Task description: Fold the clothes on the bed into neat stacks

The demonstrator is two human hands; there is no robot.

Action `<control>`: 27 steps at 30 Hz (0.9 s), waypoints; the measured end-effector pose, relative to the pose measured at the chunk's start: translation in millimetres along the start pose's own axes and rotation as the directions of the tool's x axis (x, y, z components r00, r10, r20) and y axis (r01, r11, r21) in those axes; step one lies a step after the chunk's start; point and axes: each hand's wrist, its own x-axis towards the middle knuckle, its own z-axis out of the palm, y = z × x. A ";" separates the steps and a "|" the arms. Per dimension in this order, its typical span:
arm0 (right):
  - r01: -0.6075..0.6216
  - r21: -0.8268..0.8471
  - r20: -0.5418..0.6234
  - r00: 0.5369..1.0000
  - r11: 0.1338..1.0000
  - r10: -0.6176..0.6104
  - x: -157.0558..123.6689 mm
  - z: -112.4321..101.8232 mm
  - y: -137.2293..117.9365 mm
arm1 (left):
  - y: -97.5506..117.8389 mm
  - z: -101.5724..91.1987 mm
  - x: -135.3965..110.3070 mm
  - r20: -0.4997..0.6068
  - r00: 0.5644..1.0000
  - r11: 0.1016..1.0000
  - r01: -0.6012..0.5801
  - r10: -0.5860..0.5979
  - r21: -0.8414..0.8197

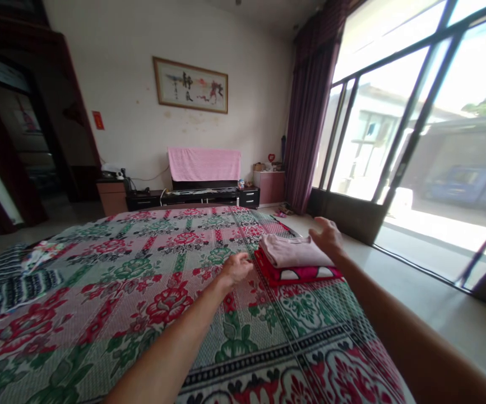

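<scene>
A small stack of folded clothes lies near the right edge of the bed. On top is a pale pink folded garment (288, 251), and beneath it a red folded garment (301, 274) with white patches shows. My left hand (237, 268) hovers just left of the stack, its fingers loosely bent and nothing visible in them. On the stack's other side, my right hand (328, 235) is beside the pale garment with thumb and fingers apart. Whether its fingertips touch the cloth I cannot tell. A floral bedspread (171, 306) spreads under everything.
Striped dark cloth (11, 286) lies crumpled at the bed's left edge. Beyond the bed, a pink cloth (204, 164) drapes over a flat dark object on a low black cabinet (249, 196). Glass doors (377, 134) and a purple curtain (310, 112) stand at the right.
</scene>
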 end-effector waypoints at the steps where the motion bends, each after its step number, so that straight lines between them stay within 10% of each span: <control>1: 0.029 0.009 0.024 0.999 1.000 -0.030 -11.2 11.1 -11.6 | -6.0 -9.9 -1.1 -0.025 1.000 0.998 -0.008 0.009 0.061; 5: 0.253 0.023 0.252 0.935 0.967 -0.251 -52.1 52.2 -67.8 | -31.1 -61.2 -9.0 -0.159 0.980 0.939 -0.058 0.118 0.338; 10: 0.162 -0.249 0.355 0.933 0.955 -0.066 -75.7 75.0 -114.0 | -80.4 -146.9 -37.0 -0.284 0.909 0.747 -0.042 0.304 0.664; 16: 0.096 -0.366 0.323 0.946 0.926 0.030 -81.7 91.4 -112.2 | -152.8 -237.0 -78.8 -0.368 0.826 0.515 0.112 0.427 0.850; 27: 0.100 -0.365 0.372 0.927 0.925 0.047 -76.0 90.5 -100.4 | -189.0 -255.6 -88.4 -0.335 0.784 0.515 0.023 0.523 0.857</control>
